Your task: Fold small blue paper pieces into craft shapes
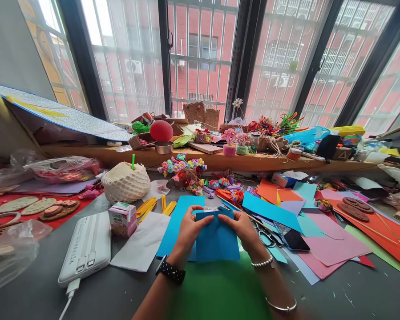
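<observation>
left hand (191, 224) and right hand (244, 226) each pinch the top edge of a blue sheet (218, 242), thumbs in front, probably to keep that edge even. the sheet is between the wrists, over the near tabletop (129, 293). most fingertips are hidden behind it; the green patch (220, 286) below is too blurred to name.

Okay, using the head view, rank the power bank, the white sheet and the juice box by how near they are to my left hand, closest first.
1. White sheet: flat on the table, left of your left hand.
2. Juice box: farther left, upright beyond the sheet's left side.
3. Power bank: farthest left, with a cable plugged in.
</observation>
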`<action>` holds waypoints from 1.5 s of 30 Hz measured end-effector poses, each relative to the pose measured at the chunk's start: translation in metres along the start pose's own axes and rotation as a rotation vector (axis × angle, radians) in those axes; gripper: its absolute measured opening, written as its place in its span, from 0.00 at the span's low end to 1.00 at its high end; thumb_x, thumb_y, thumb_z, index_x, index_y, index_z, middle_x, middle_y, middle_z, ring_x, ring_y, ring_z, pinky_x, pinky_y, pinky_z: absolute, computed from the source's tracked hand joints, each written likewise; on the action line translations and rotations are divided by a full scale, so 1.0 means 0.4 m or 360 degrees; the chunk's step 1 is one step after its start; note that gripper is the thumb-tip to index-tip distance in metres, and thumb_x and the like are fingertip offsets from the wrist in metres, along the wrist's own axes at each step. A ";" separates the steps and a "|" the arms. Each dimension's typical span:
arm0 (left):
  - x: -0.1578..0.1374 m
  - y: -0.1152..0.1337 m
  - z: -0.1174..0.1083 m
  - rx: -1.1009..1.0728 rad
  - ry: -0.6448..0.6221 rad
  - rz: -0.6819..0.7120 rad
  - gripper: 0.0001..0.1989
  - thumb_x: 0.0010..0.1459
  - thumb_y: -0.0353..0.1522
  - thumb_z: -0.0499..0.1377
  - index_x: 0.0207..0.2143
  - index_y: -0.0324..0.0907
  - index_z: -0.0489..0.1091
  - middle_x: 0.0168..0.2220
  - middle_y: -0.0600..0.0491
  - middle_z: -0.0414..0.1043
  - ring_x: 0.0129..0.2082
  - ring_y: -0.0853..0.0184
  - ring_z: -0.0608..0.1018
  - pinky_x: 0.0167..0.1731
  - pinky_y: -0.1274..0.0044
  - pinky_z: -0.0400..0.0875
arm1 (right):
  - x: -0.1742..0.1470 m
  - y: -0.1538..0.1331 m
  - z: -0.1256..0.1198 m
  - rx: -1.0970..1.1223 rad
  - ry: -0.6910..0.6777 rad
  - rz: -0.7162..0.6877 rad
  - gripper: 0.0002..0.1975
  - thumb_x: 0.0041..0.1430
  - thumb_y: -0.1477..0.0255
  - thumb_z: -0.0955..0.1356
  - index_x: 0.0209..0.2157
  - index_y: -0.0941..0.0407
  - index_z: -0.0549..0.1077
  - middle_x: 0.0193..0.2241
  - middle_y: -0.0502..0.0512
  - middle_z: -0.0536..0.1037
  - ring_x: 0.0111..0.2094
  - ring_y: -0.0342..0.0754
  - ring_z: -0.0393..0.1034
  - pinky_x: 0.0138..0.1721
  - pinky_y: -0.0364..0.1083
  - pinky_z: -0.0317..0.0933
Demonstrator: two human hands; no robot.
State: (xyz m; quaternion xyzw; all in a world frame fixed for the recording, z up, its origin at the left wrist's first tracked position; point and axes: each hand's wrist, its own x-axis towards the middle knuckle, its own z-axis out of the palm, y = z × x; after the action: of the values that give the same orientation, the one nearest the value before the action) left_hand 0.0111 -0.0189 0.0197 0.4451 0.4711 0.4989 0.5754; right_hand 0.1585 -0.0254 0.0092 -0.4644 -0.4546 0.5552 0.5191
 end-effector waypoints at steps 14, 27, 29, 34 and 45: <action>0.010 -0.009 -0.007 0.0037 -0.0113 -0.0108 0.29 0.33 0.35 0.65 0.39 0.40 0.58 0.24 0.54 0.69 0.23 0.66 0.73 0.21 0.78 0.68 | 0.012 0.014 -0.001 -0.0039 0.0106 -0.0013 0.17 0.31 0.61 0.72 0.22 0.60 0.71 0.20 0.52 0.74 0.22 0.48 0.68 0.24 0.45 0.61; 0.011 -0.020 0.001 -0.0155 -0.0003 -0.0106 0.27 0.32 0.33 0.66 0.36 0.41 0.57 0.23 0.55 0.69 0.21 0.67 0.74 0.21 0.77 0.69 | 0.010 0.012 0.005 0.0158 0.0014 0.0115 0.19 0.30 0.62 0.72 0.25 0.60 0.71 0.20 0.52 0.75 0.23 0.48 0.69 0.28 0.47 0.63; 0.010 -0.019 0.002 -0.0151 0.0022 -0.0073 0.27 0.32 0.33 0.66 0.36 0.41 0.58 0.23 0.55 0.69 0.20 0.68 0.73 0.21 0.78 0.68 | 0.008 0.012 0.010 0.0157 0.0024 0.0141 0.20 0.30 0.61 0.72 0.26 0.60 0.71 0.20 0.52 0.75 0.23 0.49 0.69 0.29 0.47 0.63; 0.006 -0.011 0.001 -0.0103 0.0072 -0.0059 0.27 0.31 0.33 0.66 0.36 0.41 0.59 0.22 0.55 0.69 0.21 0.67 0.73 0.19 0.79 0.67 | 0.010 0.022 0.017 0.0106 0.0070 0.0054 0.21 0.32 0.60 0.71 0.28 0.61 0.71 0.21 0.53 0.75 0.24 0.49 0.69 0.28 0.47 0.63; 0.002 -0.011 0.010 -0.0124 0.0138 -0.0121 0.30 0.31 0.31 0.67 0.39 0.38 0.59 0.28 0.50 0.71 0.25 0.65 0.75 0.23 0.78 0.70 | 0.012 0.023 0.015 0.0136 0.0086 0.0045 0.19 0.33 0.61 0.71 0.27 0.60 0.71 0.21 0.52 0.74 0.24 0.49 0.69 0.28 0.47 0.63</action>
State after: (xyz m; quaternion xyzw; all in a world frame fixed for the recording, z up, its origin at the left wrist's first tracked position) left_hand 0.0157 -0.0186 0.0158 0.3823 0.4923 0.5134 0.5898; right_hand 0.1511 -0.0211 0.0008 -0.4630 -0.4097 0.5686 0.5426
